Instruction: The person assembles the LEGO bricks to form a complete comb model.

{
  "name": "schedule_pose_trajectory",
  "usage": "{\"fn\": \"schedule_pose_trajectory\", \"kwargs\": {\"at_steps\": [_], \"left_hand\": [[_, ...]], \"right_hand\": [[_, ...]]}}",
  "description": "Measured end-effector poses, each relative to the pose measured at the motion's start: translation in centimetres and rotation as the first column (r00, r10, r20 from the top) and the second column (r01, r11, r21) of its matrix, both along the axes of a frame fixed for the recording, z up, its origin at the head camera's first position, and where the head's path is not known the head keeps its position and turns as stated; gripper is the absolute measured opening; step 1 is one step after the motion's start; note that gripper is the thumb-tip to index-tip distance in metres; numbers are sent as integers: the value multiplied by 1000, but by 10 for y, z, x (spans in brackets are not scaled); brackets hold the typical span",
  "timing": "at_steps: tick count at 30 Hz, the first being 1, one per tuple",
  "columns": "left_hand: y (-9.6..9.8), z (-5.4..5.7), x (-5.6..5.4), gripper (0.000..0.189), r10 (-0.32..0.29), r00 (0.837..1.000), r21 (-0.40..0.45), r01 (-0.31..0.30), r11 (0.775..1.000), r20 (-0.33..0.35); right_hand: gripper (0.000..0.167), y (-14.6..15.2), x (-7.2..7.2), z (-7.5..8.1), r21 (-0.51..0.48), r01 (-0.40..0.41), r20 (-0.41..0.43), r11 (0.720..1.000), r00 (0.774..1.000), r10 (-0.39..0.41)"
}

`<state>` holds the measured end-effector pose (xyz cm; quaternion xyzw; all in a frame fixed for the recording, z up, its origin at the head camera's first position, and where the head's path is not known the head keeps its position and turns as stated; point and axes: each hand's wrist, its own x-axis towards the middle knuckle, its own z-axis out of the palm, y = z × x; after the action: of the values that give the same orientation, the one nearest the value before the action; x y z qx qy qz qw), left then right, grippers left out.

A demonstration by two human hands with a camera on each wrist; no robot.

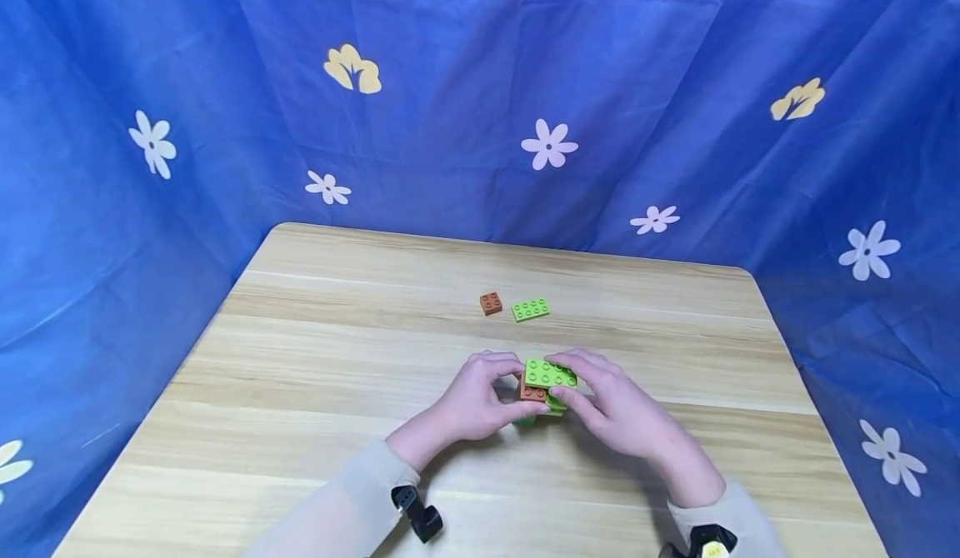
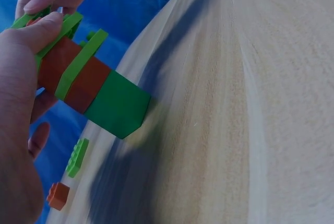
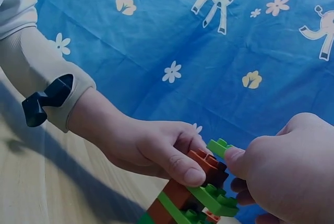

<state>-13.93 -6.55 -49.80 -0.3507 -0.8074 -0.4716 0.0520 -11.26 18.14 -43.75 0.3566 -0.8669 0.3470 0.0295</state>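
Note:
Both hands are at a tower of toy building bricks, with a dark green brick (image 2: pixel 117 104) at its base. Above it, reddish-brown bricks (image 2: pixel 90 87) alternate with light green plates that jut out to one side. My left hand (image 1: pixel 476 400) grips the upper part of the tower, thumb across the side of a brown brick (image 1: pixel 531 393) near the top. Between thumb and fingers my right hand (image 1: pixel 622 412) pinches a light green plate (image 1: pixel 542 372). In the right wrist view this plate is slightly tilted, right over the studs of the topmost brown brick.
Beyond the hands, a small brown brick (image 1: pixel 491 303) and a light green plate (image 1: pixel 530 310) lie side by side on the wooden table (image 1: pixel 337 308). A blue patterned cloth (image 1: pixel 450 141) hangs behind and around the table.

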Motion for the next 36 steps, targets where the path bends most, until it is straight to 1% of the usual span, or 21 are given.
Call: {"fn": "schedule_pose_trajectory", "kwargs": {"at_steps": [9,20,36], "left_hand": [[0,0,0,27,-3,1000,-1,3,1000,11],[0,0,0,30,8,1000,-12,-8,1000,14],[-1,-1,1,34,14,999,-17,-13,1000,41]], "right_hand": [[37,-1,4,-2,1,-10,-11,1000,1000,10],[37,-2,5,-2,19,-37,-74,999,997,38],[37,-3,3,0,14,-64,-98,998,993,65]]}}
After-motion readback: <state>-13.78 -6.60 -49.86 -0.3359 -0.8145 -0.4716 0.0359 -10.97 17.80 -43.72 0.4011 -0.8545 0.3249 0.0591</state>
